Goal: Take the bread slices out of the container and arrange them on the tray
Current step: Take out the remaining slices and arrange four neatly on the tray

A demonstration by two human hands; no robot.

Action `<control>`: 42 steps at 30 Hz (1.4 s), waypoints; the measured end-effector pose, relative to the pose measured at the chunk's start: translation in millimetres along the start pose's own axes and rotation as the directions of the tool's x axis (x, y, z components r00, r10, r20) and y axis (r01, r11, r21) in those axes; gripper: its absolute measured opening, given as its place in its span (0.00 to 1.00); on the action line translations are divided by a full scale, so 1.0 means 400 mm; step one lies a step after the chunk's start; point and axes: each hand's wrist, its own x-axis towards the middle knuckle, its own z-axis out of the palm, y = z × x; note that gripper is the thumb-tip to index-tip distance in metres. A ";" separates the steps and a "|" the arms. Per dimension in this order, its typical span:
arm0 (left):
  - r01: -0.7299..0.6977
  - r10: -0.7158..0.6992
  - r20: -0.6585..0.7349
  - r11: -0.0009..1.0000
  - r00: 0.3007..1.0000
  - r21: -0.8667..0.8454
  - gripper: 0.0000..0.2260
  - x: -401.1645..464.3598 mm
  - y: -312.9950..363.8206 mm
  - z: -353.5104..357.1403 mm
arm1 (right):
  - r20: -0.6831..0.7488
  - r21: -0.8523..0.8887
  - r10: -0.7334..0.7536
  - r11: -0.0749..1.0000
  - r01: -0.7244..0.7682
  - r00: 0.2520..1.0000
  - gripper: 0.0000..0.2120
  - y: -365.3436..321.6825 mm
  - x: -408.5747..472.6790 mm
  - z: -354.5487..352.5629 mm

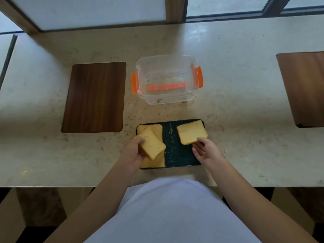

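While you hold a slice in each hand over the tray point(172, 146), the risks are all in the setting down. Your left hand point(135, 151) pinches a tilted slice point(151, 145) above two slices point(155, 163) already lying on the tray's left side; let go there and it lands stacked, not arranged. Your right hand point(206, 149) grips the near corner of another slice point(191, 131), which overhangs the tray's far right edge, so it could end up half on the counter point(236, 102). Corner grips may also tear soft bread. Beyond the tray, the container point(166, 79) looks empty apart from crumbs.
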 end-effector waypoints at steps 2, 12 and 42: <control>0.004 -0.004 0.018 1.000 1.000 -0.016 0.20 -0.003 -0.007 0.002 | -0.023 -0.039 0.006 0.999 -0.007 1.000 0.05 0.006 0.004 0.003; 0.014 -0.013 0.096 1.000 0.995 -0.009 0.21 -0.003 -0.017 -0.003 | -0.017 0.065 -0.013 0.998 0.014 1.000 0.01 0.008 -0.006 0.029; -0.179 0.096 0.167 0.781 0.981 0.598 0.27 -0.011 -0.088 0.076 | 0.224 -0.474 -0.152 0.846 0.244 0.963 0.06 0.047 -0.049 -0.019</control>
